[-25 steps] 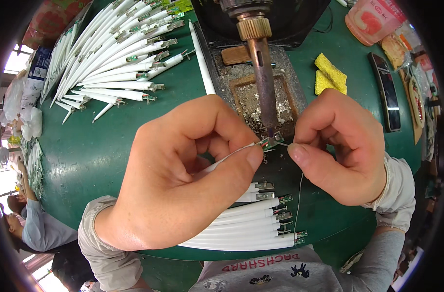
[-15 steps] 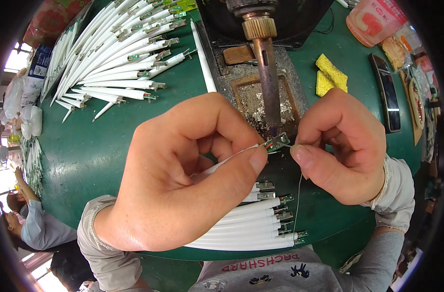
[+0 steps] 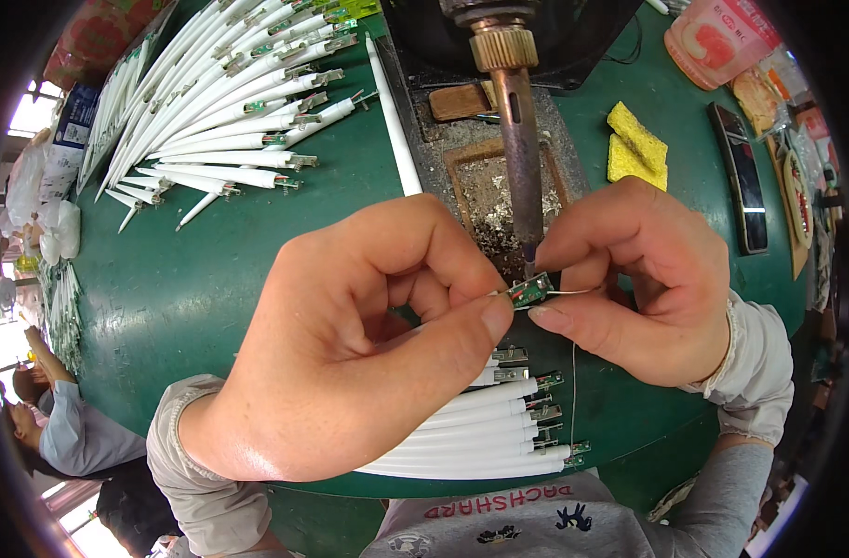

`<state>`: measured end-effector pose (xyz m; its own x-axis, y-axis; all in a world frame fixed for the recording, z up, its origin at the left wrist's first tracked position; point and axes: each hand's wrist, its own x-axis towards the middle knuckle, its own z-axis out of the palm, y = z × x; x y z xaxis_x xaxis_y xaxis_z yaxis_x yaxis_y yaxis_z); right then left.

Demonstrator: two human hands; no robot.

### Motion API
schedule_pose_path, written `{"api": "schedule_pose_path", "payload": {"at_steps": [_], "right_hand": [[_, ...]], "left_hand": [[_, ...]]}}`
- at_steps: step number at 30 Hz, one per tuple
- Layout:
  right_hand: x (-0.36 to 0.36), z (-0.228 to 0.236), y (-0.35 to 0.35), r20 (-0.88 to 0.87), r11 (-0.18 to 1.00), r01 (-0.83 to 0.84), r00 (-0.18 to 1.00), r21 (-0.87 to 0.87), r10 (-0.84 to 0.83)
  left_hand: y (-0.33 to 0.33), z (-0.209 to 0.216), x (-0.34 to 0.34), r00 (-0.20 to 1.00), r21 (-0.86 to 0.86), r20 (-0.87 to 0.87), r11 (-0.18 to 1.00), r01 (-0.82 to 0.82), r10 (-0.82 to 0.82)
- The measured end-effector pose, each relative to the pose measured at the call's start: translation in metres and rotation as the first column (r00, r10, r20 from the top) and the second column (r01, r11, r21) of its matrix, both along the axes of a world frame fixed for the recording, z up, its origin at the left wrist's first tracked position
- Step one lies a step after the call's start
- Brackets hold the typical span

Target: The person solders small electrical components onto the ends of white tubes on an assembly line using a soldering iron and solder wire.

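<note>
My left hand (image 3: 368,344) is closed, with thumb and forefinger pinching a white stick whose body is mostly hidden behind the fingers. A small green circuit board (image 3: 532,291) sticks out past the fingertips. Above it, a fixed soldering iron (image 3: 522,158) points down, its tip at or very near the board's upper edge. My right hand (image 3: 643,288) curls close by on the right, thumb and forefinger tips apart around the board's right end. Thin solder wire (image 3: 568,292) runs from the board into that hand; more of it hangs below. Just where the fingers grip it is hidden.
Below my hands lies a row of white sticks (image 3: 471,437) with boards at their ends. A large fan of similar sticks (image 3: 220,102) covers the far left. A solder-flecked tray (image 3: 457,177) sits under the iron, with yellow sponges (image 3: 636,153) and a phone (image 3: 741,177) to the right.
My right hand has shifted left toward the board, and its thumb and forefinger have spread from their earlier pinch on the wire. The board sits slightly lower beneath the iron's tip.
</note>
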<state>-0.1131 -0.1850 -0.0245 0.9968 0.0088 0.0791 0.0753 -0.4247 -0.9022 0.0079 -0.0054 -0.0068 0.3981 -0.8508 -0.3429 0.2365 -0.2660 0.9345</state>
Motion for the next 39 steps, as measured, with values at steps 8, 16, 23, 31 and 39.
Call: {"api": "schedule_pose_path", "payload": {"at_steps": [8,16,23,31,39], "right_hand": [[0.001,-0.002,-0.001,0.014,0.999,-0.042,0.999,0.018,0.042],[0.000,0.001,0.004,-0.096,0.988,0.038,0.995,0.148,-0.024],[0.000,-0.003,0.004,-0.090,0.978,0.047,0.995,0.203,-0.029],[0.002,-0.002,0.005,-0.017,0.976,0.021,1.000,0.217,-0.018],[0.002,-0.008,0.002,0.026,0.979,-0.012,1.000,0.206,0.007]], "left_hand": [[0.000,-0.001,-0.001,0.999,-0.007,0.044,1.000,0.009,-0.008],[-0.002,-0.004,-0.002,0.985,-0.055,0.170,0.998,0.009,0.001],[-0.004,0.000,-0.003,0.991,-0.027,0.089,0.995,-0.093,0.095],[-0.005,0.000,-0.003,0.990,-0.132,0.074,0.986,-0.106,0.117],[-0.001,0.004,0.003,0.996,-0.014,0.044,0.996,-0.083,0.084]]}}
